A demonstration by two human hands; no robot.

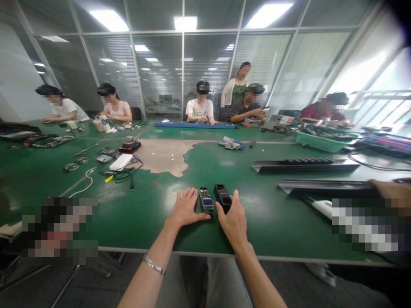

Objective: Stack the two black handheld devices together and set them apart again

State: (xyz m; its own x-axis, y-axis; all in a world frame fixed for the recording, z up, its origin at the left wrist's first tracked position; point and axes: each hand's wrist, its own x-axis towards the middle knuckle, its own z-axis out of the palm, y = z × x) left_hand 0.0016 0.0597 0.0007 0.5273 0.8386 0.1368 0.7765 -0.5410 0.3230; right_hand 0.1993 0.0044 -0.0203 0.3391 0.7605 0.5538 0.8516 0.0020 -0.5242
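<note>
A small circuit board point(206, 201) with a little screen lies on the green table just in front of me. Beside it on the right, a narrow black housing point(222, 196) shows openings in its upper face. My left hand point(186, 208) rests at the board's left side, fingers spread, the thumb reaching along its near edge. Around the near right side of the black housing is my right hand point(233, 217), thumb at its left and fingers at its right, apart from one another. Whether the right hand grips the housing is hard to make out.
Long metal rails point(308, 166) lie at the right, near another person's hand point(393, 192). A white box point(121, 162) with cables sits at the left. Farther back are a green basket point(324, 143), a blue strip point(195, 125) and several seated people.
</note>
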